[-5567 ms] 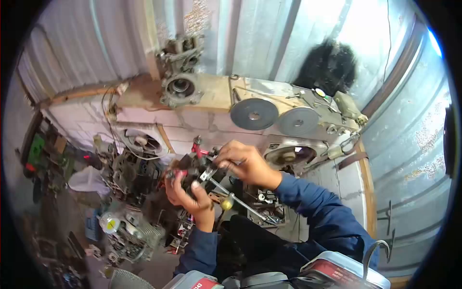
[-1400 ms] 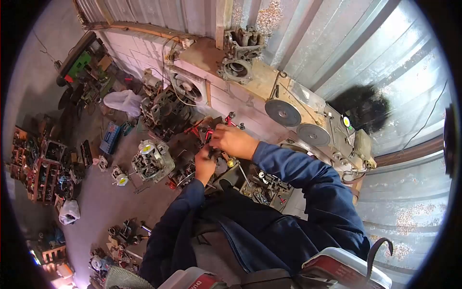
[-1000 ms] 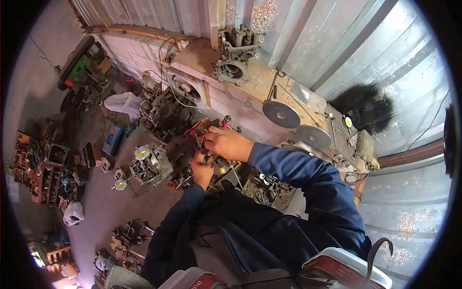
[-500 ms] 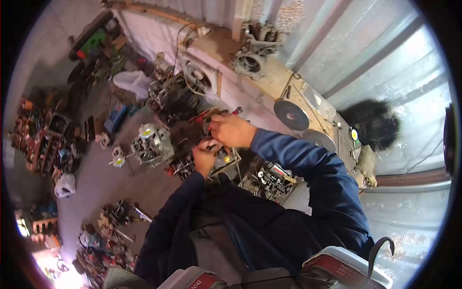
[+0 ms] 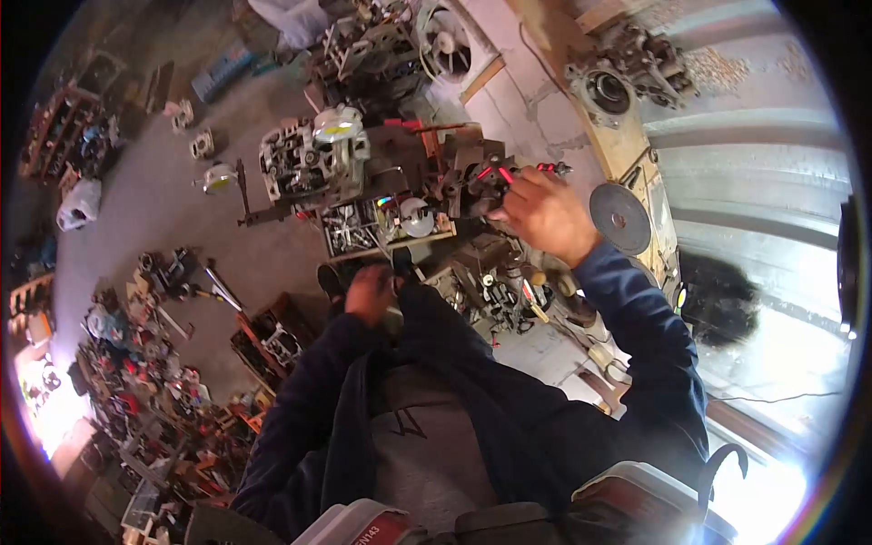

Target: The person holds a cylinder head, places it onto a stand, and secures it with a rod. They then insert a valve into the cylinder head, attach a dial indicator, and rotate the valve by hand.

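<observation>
My right hand (image 5: 545, 213) is over the dark metal clutter at the bench end, its fingers closed on what look like red-handled pliers (image 5: 495, 173). Two red handles stick out past the fingertips; the rest is hidden by the hand. My left hand (image 5: 368, 295) hangs low in front of my legs, blurred, and its fingers cannot be made out. Just beyond it is an open drawer of tools (image 5: 350, 229) with a round silvery disc (image 5: 417, 218) at its right. An engine block (image 5: 313, 159) with a shiny round top sits farther left.
A grey grinding disc (image 5: 620, 219) lies on the wooden ledge right of my right hand. Farther back on that ledge stands a metal engine casing (image 5: 604, 91). Heaped metal parts (image 5: 145, 354) cover the floor at left. A tray of tools (image 5: 504, 300) is below my right hand.
My hands were close together over the drawer; they have parted. The left has dropped toward my legs, and the right has moved right. The view has shifted.
</observation>
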Available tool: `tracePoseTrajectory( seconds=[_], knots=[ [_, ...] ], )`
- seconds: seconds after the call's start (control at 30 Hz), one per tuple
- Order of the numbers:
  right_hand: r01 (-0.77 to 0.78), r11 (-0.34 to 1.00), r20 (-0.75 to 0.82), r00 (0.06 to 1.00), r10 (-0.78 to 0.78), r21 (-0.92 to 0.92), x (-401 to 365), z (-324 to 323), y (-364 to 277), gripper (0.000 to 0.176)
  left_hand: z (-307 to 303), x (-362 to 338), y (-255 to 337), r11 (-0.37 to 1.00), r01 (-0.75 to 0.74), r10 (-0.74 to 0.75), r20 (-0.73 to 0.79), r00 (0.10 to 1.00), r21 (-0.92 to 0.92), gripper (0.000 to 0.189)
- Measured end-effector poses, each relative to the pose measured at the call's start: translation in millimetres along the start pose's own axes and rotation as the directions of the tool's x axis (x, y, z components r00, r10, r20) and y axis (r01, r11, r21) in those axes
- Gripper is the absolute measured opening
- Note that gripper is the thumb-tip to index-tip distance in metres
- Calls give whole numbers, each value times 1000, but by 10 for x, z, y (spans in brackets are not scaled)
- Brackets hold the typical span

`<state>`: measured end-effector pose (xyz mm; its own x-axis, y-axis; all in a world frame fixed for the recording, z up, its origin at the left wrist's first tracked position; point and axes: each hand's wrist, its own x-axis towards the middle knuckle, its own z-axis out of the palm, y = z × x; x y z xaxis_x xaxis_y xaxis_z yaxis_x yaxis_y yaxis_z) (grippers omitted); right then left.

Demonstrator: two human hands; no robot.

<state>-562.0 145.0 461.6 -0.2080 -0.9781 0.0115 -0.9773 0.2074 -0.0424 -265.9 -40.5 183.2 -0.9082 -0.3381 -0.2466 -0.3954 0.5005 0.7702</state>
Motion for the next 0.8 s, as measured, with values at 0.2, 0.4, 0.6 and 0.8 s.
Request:
tracePoseTrajectory(
  seconds=[0.2,0.4,0.6,0.8],
  knots=[
    [-68,996,4,998,69,-51,170,-59,-172,17,96,-1212,-1721,682,508,-731,462,502,527,68],
    [-87,992,161,982,101,-95,211,-141,-156,19,-264,-1188,-1480,968,46,-210,703,679,245,53],
    [-257,964,54,966,254,63,208,-35,-259,17,-269,-1073,-1686,962,225,-268,695,668,155,44],
    [-351,895,-221,883,415,276,45,267,-281,17,101,-251,-2408,849,333,-407,106,907,410,42]
  ],
)
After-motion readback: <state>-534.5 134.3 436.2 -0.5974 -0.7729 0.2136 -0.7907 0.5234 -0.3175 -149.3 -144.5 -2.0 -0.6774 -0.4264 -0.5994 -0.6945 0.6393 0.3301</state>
